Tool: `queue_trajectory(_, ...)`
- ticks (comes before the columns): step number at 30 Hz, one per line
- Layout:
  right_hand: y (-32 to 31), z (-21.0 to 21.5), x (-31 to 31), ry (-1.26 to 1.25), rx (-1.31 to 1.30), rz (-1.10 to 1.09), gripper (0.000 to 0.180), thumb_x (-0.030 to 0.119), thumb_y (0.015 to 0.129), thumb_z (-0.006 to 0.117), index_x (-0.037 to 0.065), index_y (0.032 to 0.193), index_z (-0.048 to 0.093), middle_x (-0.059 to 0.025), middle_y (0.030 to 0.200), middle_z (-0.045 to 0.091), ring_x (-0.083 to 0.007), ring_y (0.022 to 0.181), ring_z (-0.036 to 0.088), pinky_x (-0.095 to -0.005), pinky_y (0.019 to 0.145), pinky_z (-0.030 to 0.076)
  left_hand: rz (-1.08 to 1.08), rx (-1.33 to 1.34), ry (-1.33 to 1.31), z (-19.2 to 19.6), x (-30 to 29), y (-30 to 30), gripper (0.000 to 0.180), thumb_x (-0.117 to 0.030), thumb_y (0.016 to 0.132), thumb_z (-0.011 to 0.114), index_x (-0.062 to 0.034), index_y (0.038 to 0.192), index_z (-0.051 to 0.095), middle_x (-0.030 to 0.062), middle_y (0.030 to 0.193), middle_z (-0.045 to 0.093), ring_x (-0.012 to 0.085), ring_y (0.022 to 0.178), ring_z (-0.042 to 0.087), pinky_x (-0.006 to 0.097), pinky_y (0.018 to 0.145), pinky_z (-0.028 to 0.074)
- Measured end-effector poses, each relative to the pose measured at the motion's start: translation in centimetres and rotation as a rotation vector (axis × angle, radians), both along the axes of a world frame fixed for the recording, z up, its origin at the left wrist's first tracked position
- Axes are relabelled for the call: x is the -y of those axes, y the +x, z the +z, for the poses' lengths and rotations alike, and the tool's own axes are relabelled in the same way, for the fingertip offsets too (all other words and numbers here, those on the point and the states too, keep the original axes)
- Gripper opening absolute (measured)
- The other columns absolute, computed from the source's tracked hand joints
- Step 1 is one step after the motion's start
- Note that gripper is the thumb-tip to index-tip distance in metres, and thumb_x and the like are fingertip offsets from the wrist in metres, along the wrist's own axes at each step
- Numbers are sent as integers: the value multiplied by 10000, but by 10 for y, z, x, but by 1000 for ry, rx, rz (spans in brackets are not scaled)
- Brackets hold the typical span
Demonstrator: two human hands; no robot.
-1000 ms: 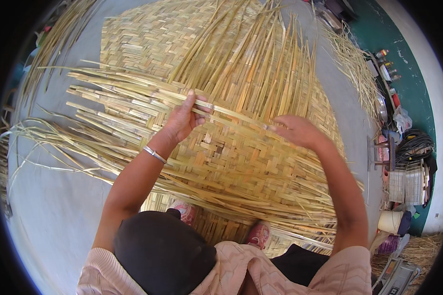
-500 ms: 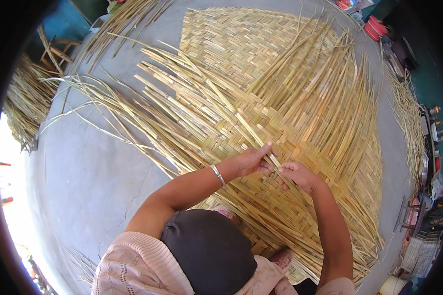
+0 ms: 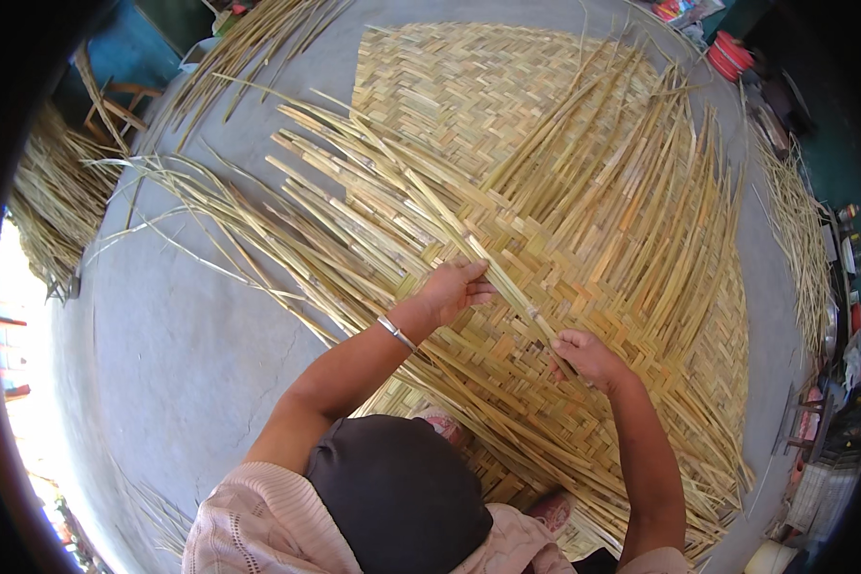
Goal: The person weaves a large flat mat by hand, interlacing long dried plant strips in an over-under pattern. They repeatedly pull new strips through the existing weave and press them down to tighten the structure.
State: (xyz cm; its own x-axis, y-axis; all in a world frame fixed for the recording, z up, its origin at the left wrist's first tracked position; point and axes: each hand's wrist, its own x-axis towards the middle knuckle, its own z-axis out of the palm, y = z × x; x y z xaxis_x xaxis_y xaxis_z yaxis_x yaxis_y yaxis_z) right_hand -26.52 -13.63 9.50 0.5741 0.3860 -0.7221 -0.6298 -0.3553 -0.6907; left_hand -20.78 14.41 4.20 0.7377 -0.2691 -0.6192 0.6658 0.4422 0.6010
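Observation:
A long split reed strip (image 3: 513, 293) slants over the half-woven reed mat (image 3: 469, 81) from upper left to lower right. My right hand (image 3: 591, 358) pinches its lower end between thumb and fingers. Farther up the same strip, my left hand (image 3: 454, 291), with a silver bangle on its wrist, has thumb and fingers closed at the strip. Loose reed ends (image 3: 344, 215) fan out to the left of my hands. More unwoven strips (image 3: 631, 191) lie over the mat toward the far right. My fingertips partly hide the strip's lower end.
Grey concrete floor (image 3: 196, 354) surrounds the mat. A reed bundle (image 3: 57, 191) leans at the left, and another pile (image 3: 249, 57) lies at the far left. Loose stalks (image 3: 794, 239) and household items line the right side. My shoes (image 3: 552, 510) are on the mat.
My hands have moved apart along the strip. The left hand has slid up and to the left; the right has shifted slightly down and right.

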Motion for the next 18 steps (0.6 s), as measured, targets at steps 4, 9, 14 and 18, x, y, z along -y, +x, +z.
queue_trajectory(4,-3,-1,-6,0,17,15,259,266,967,520,14,968,581,-50,763,611,-120,613,572,-275,599,476,-59,-20,10,5,23,-23,173,-210,961,576,-55,1037,582,65,945,646,182,820,649,291,729,553)
queue_trajectory(9,-5,-5,-10,6,-27,19,280,275,969,515,16,1040,595,-38,758,602,-112,618,561,-261,591,470,-98,-21,-18,9,29,-37,174,-192,941,610,-53,1043,589,50,956,642,175,826,652,280,744,553)
queue_trajectory(14,-7,6,-9,57,-25,49,302,292,973,514,18,1062,606,-28,749,596,-109,620,555,-253,586,463,-175,-20,-47,22,27,-39,212,-210,914,656,-50,1045,610,37,941,638,163,845,645,281,758,548)
queue_trajectory(18,-11,17,1,93,-27,72,283,281,971,520,19,1026,612,-31,743,600,-110,619,557,-250,585,461,-216,122,42,41,33,-43,239,-221,894,683,0,981,651,57,878,659,148,764,645,264,706,555)
